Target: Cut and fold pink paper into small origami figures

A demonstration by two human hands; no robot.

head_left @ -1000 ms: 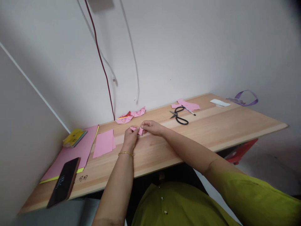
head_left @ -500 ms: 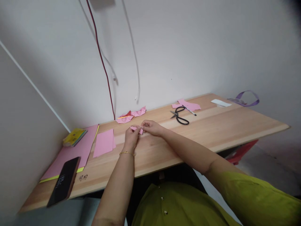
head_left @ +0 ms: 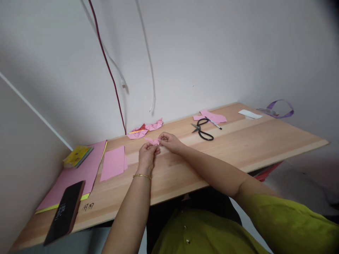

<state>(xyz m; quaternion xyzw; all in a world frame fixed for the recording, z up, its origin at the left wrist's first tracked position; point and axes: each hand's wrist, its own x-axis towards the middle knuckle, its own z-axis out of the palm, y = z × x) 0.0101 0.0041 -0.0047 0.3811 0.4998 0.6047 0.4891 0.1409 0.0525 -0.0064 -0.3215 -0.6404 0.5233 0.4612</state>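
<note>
Fingertips of both hands meet at one small piece of folded pink paper (head_left: 151, 140), which is held at or just above the wooden table (head_left: 185, 165), in front of the person; whether it touches the wood cannot be told. The left hand (head_left: 147, 154) pinches its near edge between thumb and fingers, and the right hand (head_left: 170, 142) has a narrow pinch at its right end. Both grips look closed on the paper, though the fingers hide part of it.

With so little paper showing between the hands, an uneven pull from either one could tear it or drag a crease off line. A thumb pressed too hard might flatten raised points, and a loose pinch could let the folds spring open.

Just beyond lie two pleated pink paper shapes (head_left: 137, 134) near the wall; a forward slip of the knuckles could crush or shift them. The black-handled scissors (head_left: 203, 131) lie well to the right, blades slightly parted, so a careless sideways sweep of the right arm might catch the tips. The smartphone (head_left: 65, 212) at the front left edge could be knocked off by a stray elbow.
</note>
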